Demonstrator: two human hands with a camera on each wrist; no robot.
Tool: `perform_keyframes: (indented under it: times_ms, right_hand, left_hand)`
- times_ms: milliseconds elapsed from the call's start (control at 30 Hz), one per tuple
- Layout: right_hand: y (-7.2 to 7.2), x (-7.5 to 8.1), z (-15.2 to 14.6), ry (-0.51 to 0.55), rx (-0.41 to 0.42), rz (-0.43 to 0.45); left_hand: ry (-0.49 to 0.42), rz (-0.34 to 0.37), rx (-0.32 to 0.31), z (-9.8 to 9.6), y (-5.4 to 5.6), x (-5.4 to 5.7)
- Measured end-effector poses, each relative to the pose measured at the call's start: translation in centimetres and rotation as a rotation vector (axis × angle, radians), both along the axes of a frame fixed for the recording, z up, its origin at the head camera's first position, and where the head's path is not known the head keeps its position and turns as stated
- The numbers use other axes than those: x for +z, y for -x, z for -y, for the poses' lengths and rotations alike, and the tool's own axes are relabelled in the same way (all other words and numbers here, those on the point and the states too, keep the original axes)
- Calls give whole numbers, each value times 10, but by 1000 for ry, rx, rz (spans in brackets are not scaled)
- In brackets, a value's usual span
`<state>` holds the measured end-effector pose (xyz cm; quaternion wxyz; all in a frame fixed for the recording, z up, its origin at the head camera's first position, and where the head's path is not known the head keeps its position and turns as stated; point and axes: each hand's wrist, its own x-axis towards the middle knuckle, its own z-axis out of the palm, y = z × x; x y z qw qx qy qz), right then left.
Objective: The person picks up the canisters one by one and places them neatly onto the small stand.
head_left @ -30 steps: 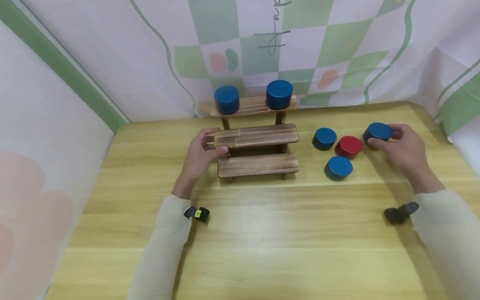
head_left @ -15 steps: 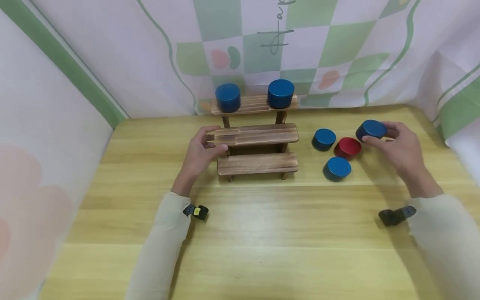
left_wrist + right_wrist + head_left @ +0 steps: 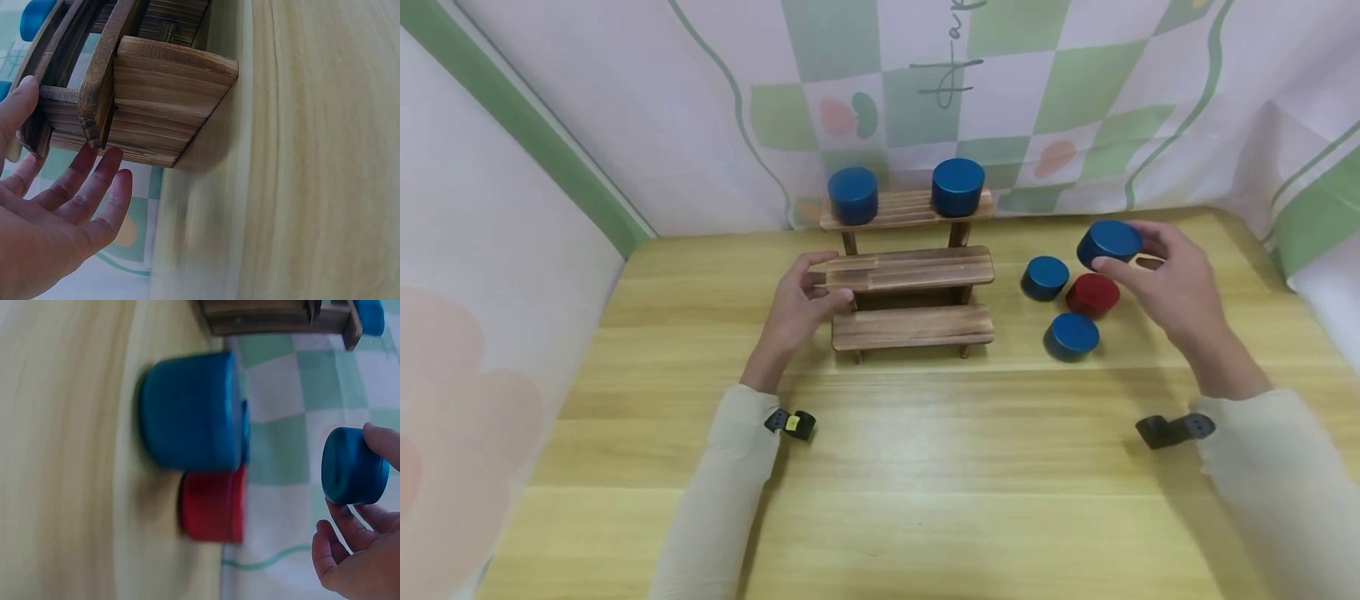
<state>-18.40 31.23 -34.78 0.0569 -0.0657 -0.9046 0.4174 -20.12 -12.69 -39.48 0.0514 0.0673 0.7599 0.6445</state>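
The right hand (image 3: 1180, 287) has moved left, its thumb and fingers pinching a blue block (image 3: 1110, 242) at upper right, above the red block (image 3: 1093, 296); the left hand (image 3: 797, 308) grips the rack (image 3: 917, 271) at centre.

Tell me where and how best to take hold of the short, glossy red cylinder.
I'd pinch the short, glossy red cylinder across its curved wall, near the flat top, reaching down from its right. It stands upright; one short blue cylinder sits close on its left and another in front, while none stands to its right. The right grip holds a raised blue cylinder, so free it first.
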Motion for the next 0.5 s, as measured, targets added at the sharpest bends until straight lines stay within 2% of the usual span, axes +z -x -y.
perform_keyframes:
  times_ms: [333,500]
  right_hand:
    - [-10,18,36,-3,94,-49]
    - [-12,27,49,-11,129,-37]
  left_hand:
    - [-3,2,-5,0,1,-2]
    - [11,-15,-5,0,1,-1]
